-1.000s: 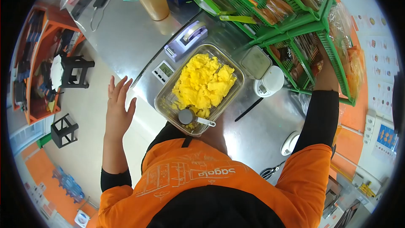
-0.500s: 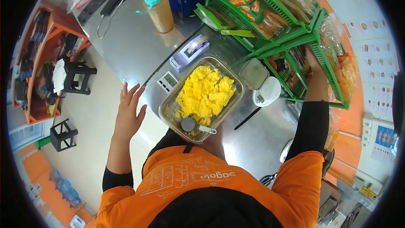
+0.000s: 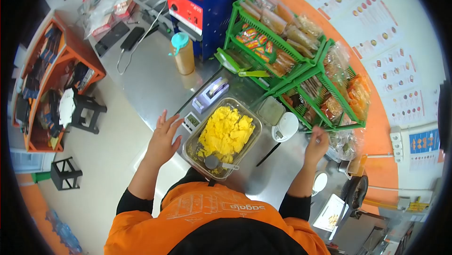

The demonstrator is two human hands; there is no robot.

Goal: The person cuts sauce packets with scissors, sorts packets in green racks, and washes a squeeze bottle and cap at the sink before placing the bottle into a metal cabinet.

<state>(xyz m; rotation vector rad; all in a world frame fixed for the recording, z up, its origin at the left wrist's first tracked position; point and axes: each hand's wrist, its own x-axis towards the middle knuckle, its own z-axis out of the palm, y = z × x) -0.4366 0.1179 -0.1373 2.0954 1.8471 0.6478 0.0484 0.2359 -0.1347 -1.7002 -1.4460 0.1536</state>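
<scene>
My left hand (image 3: 165,139) hovers near the left side of a clear rectangular container (image 3: 258,130), its fingers spread and nothing in them. Inside the container lies a lumpy yellow mass (image 3: 227,130), with a measuring scoop (image 3: 212,162) resting at the near end. My right hand (image 3: 317,145) is in the air just below the green baskets (image 3: 329,125), fingers curled together; whatever they may hold cannot be made out. Between the right hand and the container are a small white scale (image 3: 285,127) and a thin black stick (image 3: 268,154). A small digital timer (image 3: 192,120) sits by my left fingertips.
Behind the container stand a lilac tape dispenser (image 3: 210,95) and a bottle with a turquoise lid (image 3: 183,57). A blue machine (image 3: 214,14) rises at the back. Far right are a black pan (image 3: 355,193) and a white tray (image 3: 330,212). Black stools (image 3: 66,175) stand on the floor left.
My right hand has come out of the green basket and drawn back toward me. My left hand has shifted right, closer to the container. The camera view has tilted upward.
</scene>
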